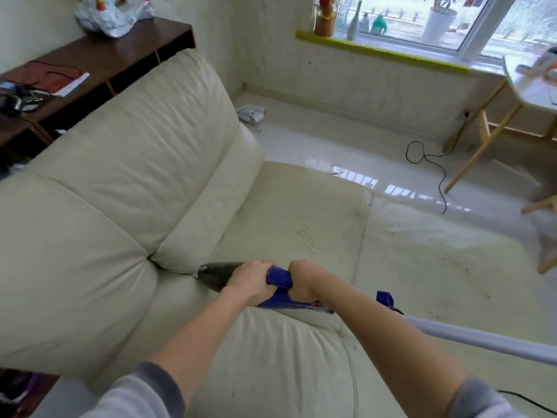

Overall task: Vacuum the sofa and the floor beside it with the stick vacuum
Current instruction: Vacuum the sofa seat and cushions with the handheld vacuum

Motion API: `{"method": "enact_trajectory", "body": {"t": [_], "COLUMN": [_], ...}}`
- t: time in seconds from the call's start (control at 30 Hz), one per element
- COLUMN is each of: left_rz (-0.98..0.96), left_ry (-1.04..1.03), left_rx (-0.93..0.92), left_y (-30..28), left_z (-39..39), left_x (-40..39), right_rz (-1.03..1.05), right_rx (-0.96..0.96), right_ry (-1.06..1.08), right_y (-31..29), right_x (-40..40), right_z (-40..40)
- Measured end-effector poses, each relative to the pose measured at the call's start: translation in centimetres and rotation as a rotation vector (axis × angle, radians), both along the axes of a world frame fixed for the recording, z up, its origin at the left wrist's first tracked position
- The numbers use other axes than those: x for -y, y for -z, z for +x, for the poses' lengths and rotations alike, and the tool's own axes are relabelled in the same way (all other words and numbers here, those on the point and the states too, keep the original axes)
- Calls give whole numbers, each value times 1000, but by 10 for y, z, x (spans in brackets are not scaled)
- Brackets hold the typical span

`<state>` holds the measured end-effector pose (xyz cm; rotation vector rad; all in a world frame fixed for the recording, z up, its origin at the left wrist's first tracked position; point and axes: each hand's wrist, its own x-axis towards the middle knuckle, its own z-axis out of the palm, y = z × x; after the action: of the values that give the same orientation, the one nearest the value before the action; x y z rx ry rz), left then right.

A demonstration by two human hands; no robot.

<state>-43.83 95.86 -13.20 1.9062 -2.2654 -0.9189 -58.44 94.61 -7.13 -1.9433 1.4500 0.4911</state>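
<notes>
Both hands grip the vacuum (278, 282): the left hand (251, 280) wraps the dark front section, the right hand (303, 282) the blue handle. Its nozzle (203, 271) sits in the sofa (135, 164) crease. Sofa step in hand. Next, judged: sweep toward the crumbs (306, 239), then the floor (346, 140).

The room is being lit brightly by daylight entering through the window (422, 19), whose panes are being washed out to near white. Below the window, the glossy floor (346, 146) is being streaked by glare and by pale reflections of the frame. Soft shadows are being cast into the sofa (135, 176) creases, away from the window. Straight lines are being bowed by wide-angle distortion, and everything is being slightly blurred, most near the edges.
</notes>
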Motion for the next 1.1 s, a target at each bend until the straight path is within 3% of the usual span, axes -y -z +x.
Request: {"method": "enact_trajectory", "body": {"t": [0.77,1.1], "left_rz": [-21,-34], "left_ry": [156,243], "left_rx": [13,15], "left_y": [-34,-36], "left_z": [-164,-189], "left_x": [-77,-84], "right_rz": [-62,-41], "right_rx": [-79,-95], "right_ry": [96,153], "right_y": [-31,-40], "right_x": [-92,-107], "right_z": [-167,-190]}}
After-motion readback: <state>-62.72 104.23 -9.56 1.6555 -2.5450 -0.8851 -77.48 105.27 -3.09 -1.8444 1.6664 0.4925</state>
